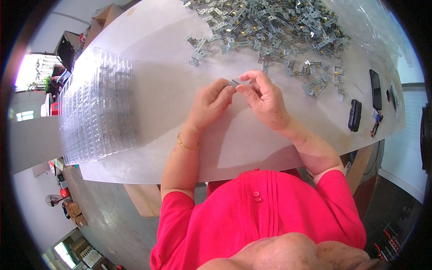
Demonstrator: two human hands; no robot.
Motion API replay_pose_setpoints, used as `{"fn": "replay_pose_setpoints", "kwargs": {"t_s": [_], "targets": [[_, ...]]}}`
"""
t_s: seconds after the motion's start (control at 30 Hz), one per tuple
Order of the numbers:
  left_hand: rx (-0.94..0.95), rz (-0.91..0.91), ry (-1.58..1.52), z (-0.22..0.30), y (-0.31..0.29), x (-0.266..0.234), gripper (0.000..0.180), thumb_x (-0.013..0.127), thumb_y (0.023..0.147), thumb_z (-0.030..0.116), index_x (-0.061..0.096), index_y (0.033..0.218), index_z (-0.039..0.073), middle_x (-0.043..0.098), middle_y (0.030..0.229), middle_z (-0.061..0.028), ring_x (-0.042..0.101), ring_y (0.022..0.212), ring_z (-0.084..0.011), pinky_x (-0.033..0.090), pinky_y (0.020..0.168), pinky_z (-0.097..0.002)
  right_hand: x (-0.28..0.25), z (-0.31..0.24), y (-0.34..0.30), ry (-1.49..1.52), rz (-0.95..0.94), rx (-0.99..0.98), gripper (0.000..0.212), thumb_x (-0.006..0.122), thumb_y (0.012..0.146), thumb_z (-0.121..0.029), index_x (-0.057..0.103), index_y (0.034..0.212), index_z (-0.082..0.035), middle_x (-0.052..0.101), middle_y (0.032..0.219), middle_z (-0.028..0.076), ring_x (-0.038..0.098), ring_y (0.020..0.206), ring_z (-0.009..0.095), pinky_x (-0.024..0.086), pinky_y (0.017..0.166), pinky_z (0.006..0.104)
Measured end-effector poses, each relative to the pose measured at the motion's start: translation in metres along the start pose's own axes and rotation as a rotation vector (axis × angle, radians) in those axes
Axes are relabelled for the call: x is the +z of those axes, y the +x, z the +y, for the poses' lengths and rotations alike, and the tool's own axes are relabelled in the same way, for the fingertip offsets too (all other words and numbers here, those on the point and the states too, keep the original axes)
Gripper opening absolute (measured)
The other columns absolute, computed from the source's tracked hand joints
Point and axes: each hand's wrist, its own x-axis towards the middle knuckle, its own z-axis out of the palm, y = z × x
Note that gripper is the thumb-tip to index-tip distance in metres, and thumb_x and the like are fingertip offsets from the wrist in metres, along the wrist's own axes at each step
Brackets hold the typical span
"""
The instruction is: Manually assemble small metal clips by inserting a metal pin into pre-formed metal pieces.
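Centre of frame: left hand (210,101) and right hand (263,95) meet over the counter (166,90), both grips pinching one small metal clip (234,83) between fingertips. Best kept low over the bare surface, pinched by its edges so it cannot twist or drop. Heap of like metal parts (270,27) upper centre; stack of clear trays (96,108) left.

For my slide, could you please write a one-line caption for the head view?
Both hands, left hand and right hand, pinch a small metal part over a white table, before a heap of metal brackets.
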Motion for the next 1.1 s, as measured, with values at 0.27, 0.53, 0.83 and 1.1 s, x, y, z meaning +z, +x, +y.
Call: {"fn": "replay_pose_setpoints", "kwargs": {"t_s": [0.27,0.53,0.83,1.1], "targets": [[0.194,0.055,0.216,-0.003,0.001,0.006,0.018,0.060,0.101,0.017,0.062,0.098,0.000,0.057,0.072,-0.0002,0.051,0.064,-0.0079,0.043,0.058,-0.0250,0.001,0.004,0.002,-0.196,0.058,-0.206,0.008,0.067,0.094,-0.006,0.063,0.100,-0.004,0.058,0.077,0.004,0.053,0.061,0.012,0.044,0.056,0.0290],[0.126,-0.051,0.137,0.003,-0.001,0.015,0.020,0.059,0.101,0.019,0.064,0.099,0.000,0.058,0.071,-0.0022,0.052,0.062,-0.0094,0.042,0.055,-0.0250,-0.003,0.003,0.006,-0.070,0.184,-0.220,0.006,0.066,0.096,-0.009,0.063,0.099,-0.004,0.056,0.078,0.003,0.051,0.064,0.009,0.043,0.057,0.0262],[-0.098,0.012,-0.605,0.007,0.003,-0.002,0.030,0.051,0.105,0.028,0.062,0.095,0.002,0.055,0.067,-0.0041,0.043,0.045,-0.0096,0.032,0.041,-0.0235,0.001,0.010,0.002,0.054,0.058,-0.004,0.009,0.064,0.099,-0.013,0.061,0.102,-0.004,0.053,0.069,0.000,0.045,0.061,0.006,0.041,0.055,0.0262],[-0.099,0.009,-0.581,0.006,0.002,-0.002,0.031,0.052,0.104,0.030,0.062,0.096,0.002,0.054,0.066,-0.0034,0.043,0.045,-0.0093,0.032,0.041,-0.0234,0.001,0.009,0.002,0.004,0.036,0.019,0.011,0.065,0.098,-0.014,0.062,0.102,-0.004,0.057,0.070,0.004,0.048,0.061,0.008,0.043,0.055,0.0276]]}}
